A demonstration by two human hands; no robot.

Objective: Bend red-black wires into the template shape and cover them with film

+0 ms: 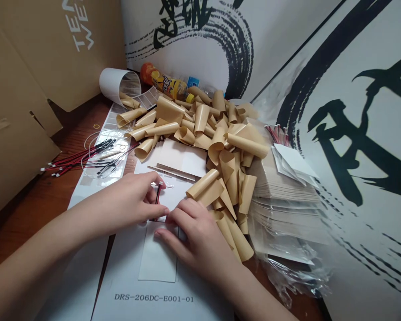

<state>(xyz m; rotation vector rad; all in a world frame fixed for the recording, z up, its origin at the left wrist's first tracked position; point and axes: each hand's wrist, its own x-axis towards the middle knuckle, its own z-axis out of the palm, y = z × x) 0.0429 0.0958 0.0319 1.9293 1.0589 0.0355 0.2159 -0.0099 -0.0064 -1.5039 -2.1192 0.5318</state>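
My left hand (130, 200) pinches a short red-and-black wire (158, 195) with a small white connector at its upper end. The wire's lower end drops behind my left thumb, beside a narrow white card (157, 258) on the paper. My right hand (198, 234) rests at the card's upper right, its thumb lying across the card and apart from the bent index finger. The right index fingertip meets my left thumb; the other right fingertips are hidden. Just beyond my hands lie pale folded cards (182, 156) on a white sheet.
Curled brown backing papers (200, 120) heap up behind and to the right. A plastic-wrapped stack of cards (287, 200) stands at right. Loose red-and-black wires (76, 158) lie left, near a roll of clear labels (115, 84). A drink bottle (167, 84) lies at the back.
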